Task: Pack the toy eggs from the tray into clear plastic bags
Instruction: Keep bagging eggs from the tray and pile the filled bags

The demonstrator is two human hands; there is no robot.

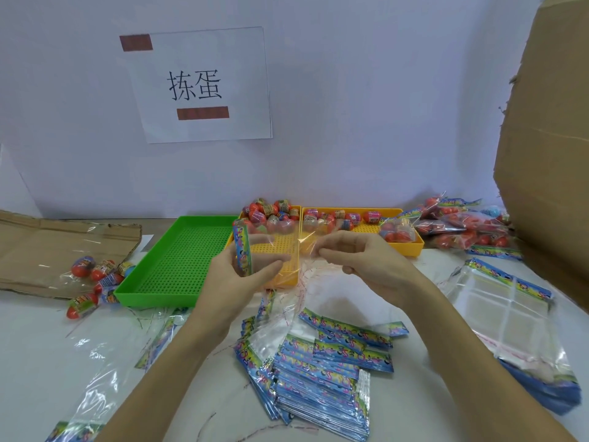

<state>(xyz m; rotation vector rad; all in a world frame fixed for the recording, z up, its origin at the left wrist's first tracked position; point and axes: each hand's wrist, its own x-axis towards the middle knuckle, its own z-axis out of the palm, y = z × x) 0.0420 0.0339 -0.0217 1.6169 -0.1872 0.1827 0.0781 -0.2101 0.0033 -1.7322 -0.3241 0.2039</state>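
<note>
clear bag (pixel 274 247) between both hands, above yellow tray (pixel 288 275)

Clear plastic bag (pixel 274 247), printed header strip upright at its left edge, empty: you hold it up above the yellow trays.
Toy eggs (pixel 271 213), red w/ printed wraps: heaped at far end of the left yellow tray (pixel 288 272); more lie along the far side of the right yellow tray (pixel 411 247).
Empty bags, stack (pixel 322 371): flat, fanned out, blue-green headers, on the table close in front of you.
Filled bags (pixel 462 224): red eggs inside, piled to the right of the trays.
Loose eggs (pixel 95 279): near the left side of the green tray (pixel 178 263).
</note>
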